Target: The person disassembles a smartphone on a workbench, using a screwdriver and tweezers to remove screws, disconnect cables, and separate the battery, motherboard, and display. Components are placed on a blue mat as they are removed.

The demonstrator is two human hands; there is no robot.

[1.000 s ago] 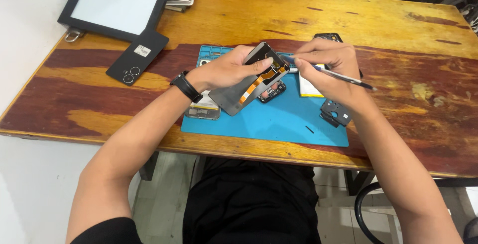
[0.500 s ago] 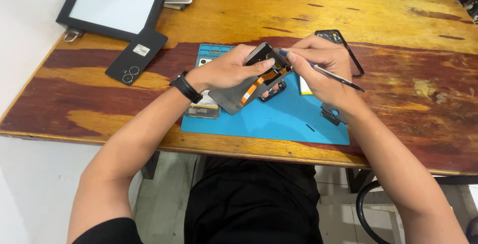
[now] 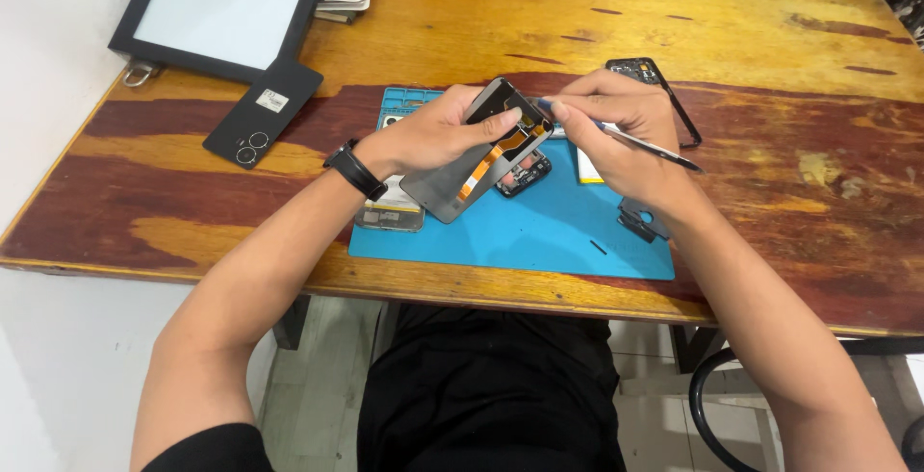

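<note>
Over the blue mat (image 3: 539, 236) near the table's (image 3: 770, 20) front edge, the left hand (image 3: 438, 135) clamps an opened phone (image 3: 476, 159) while the right hand (image 3: 616, 130) pinches a thin tool (image 3: 647, 146).

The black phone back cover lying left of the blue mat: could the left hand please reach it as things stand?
Probably yes, though not freely: the left hand grips the opened phone screen assembly. The black phone back cover lies uncovered on the wooden table.

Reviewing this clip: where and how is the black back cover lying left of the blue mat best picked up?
Pinch the back cover across its two long edges near the middle, coming from above. It lies flat on the wooden table, apart from other things, so both edges look free. Its thinness may demand fingertips.
</note>
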